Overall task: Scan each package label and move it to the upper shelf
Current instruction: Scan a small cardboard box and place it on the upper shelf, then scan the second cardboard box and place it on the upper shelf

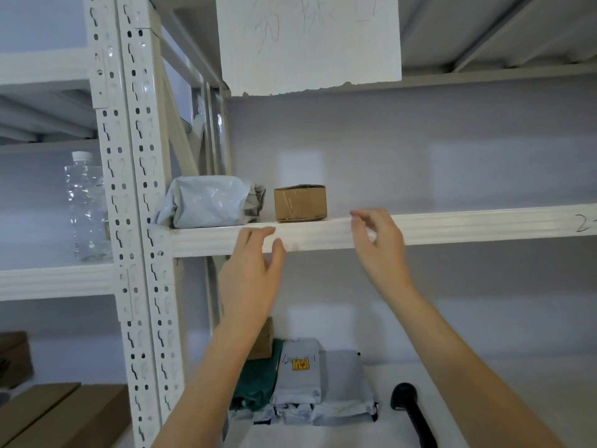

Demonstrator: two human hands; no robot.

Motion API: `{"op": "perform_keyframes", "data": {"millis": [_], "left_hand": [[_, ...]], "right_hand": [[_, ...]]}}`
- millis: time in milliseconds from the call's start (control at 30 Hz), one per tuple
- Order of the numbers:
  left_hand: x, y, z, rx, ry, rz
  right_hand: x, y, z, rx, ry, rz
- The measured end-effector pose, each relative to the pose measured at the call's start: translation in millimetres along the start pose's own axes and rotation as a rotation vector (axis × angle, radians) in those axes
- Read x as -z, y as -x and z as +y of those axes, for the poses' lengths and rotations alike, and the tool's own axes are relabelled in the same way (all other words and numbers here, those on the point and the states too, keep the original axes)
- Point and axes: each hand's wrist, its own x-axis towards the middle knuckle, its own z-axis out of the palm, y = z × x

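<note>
On the upper shelf point(452, 224) stand a small brown cardboard box point(300, 202) and, to its left, a grey plastic mailer bag point(208, 202). My left hand point(253, 273) and my right hand point(379, 244) hover in front of the shelf's front edge, just below the box, fingers apart and holding nothing. On the lower shelf lie several soft packages: a grey one with a yellow label point(298, 373), a green one point(258, 383) and another grey one point(345, 386). A black barcode scanner point(410, 405) rests to their right.
A white perforated upright post point(135, 221) stands left of the shelves. Beyond it a clear plastic bottle point(84, 205) sits on the neighbouring shelf, with cardboard boxes point(58, 415) below. A white foam board point(308, 43) hangs above.
</note>
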Motion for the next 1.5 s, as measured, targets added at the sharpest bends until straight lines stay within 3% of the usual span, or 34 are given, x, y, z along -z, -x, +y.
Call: {"op": "perform_keyframes", "data": {"millis": [100,333,533,633,1000,1133,1500], "left_hand": [[-18,61,-26,0.037,0.017,-0.099],[-90,175,-101,0.38,-0.188,-0.648],[-113,212,-123,0.518,-0.266,-0.79],[-123,215,-144,0.576,-0.273,-0.786],[-202,138,-243,0.661,-0.297,-0.683],[-239,100,-281,0.631,-0.315,-0.617],[-296,81,-321,0.607,-0.49,-0.688]], "right_hand": [[12,55,43,-0.007,0.046,-0.078],[-4,164,161,-0.578,0.139,-0.624],[-33,204,199,-0.772,0.134,-0.816],[-53,208,207,-0.821,0.111,-0.899],[-184,161,256,-0.873,0.007,-0.937],[-245,138,276,-0.918,-0.044,-0.871],[-314,140,302,-1.085,-0.208,-0.768]]}}
